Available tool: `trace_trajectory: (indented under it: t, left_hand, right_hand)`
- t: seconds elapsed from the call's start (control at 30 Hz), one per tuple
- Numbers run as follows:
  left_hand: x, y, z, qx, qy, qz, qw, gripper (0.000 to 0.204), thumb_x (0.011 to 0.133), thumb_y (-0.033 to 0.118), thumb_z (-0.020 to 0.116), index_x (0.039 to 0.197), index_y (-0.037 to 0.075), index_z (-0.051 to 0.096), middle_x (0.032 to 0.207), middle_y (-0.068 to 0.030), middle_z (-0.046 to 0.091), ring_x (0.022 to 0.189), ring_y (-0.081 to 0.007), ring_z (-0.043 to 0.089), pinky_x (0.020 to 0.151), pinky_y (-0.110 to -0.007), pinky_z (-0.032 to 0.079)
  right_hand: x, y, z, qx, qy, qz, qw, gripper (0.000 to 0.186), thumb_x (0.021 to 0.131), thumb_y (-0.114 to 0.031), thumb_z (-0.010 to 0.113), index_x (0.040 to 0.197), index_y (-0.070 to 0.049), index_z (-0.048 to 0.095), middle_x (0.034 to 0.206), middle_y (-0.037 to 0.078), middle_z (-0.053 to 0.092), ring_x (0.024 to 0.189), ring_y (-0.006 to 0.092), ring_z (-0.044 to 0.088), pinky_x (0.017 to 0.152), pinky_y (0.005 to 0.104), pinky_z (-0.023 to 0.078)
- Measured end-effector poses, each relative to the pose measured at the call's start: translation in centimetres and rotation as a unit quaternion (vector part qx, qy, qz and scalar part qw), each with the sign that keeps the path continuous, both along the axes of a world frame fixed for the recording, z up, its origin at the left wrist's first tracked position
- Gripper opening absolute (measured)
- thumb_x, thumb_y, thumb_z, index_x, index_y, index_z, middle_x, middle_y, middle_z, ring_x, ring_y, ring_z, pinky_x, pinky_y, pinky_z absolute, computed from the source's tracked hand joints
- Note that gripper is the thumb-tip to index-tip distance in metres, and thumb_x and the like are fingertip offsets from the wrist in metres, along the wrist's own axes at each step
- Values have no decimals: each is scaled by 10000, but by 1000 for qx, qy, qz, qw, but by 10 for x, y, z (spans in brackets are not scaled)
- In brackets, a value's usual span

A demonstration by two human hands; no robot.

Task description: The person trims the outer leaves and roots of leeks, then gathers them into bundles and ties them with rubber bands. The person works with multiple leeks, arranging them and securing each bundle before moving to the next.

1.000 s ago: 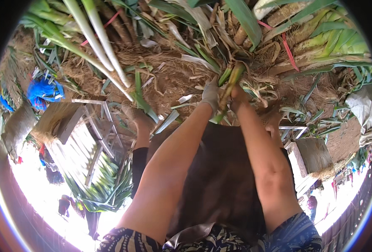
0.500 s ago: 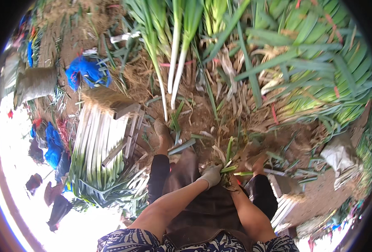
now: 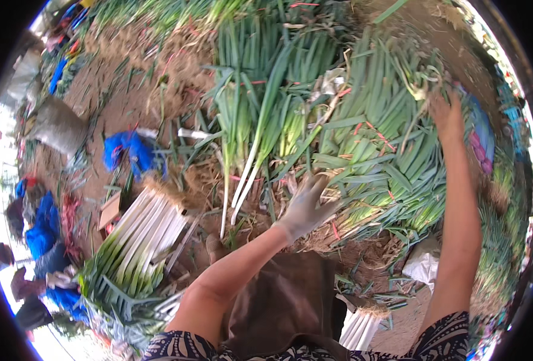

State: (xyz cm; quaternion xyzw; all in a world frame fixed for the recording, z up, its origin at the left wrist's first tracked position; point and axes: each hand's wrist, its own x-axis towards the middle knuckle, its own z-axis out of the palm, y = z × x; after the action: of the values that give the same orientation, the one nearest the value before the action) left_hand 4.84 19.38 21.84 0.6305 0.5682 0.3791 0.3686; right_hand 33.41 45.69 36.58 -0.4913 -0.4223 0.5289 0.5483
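My left hand, in a pale glove, reaches forward with its fingers apart and nothing in it. It hovers by the root end of a big heap of leeks, tied in places with red bands. Far out to the right is my outstretched right hand, its fingers smeared by motion beside loose pale-green leaf scraps; whether it grips them is unclear. Several cleaned leeks with long white shanks lie ahead of my left hand, on other leafy leeks.
Trimmed leeks are stacked at left on a wooden rack. More white stalks lie low right of my brown apron. There are blue bags, a full sack, a white sack and leaf litter on the soil. People sit at far left.
Both hands have left my lap, where they were together at leek scraps. The left moved forward and spread its fingers; the right swung far forward and right. The view has shifted too.
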Motion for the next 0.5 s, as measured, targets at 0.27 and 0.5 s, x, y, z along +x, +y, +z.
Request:
trace_trajectory:
  t: [0.27,0.5]
  left_hand:
    - [-182,-392,-101,-474,157,131,857,702,795,494,623,1372,145,426,1398,-208,403,1307,-373,368,1053,-448,344]
    - [-194,-469,-122,-566,-203,327,729,786,862,539,560,1434,58,316,1409,-216,418,1290,-332,430,1052,-390,355]
  right_hand:
    - [-79,-349,-295,-530,-534,233,615,522,952,-482,438,1131,-17,595,1095,148,624,994,232,588,844,422,450]
    - [-160,-551,-213,-355,-402,642,548,298,894,-194,564,1131,-24,625,1069,197,645,967,296,624,848,373,470]
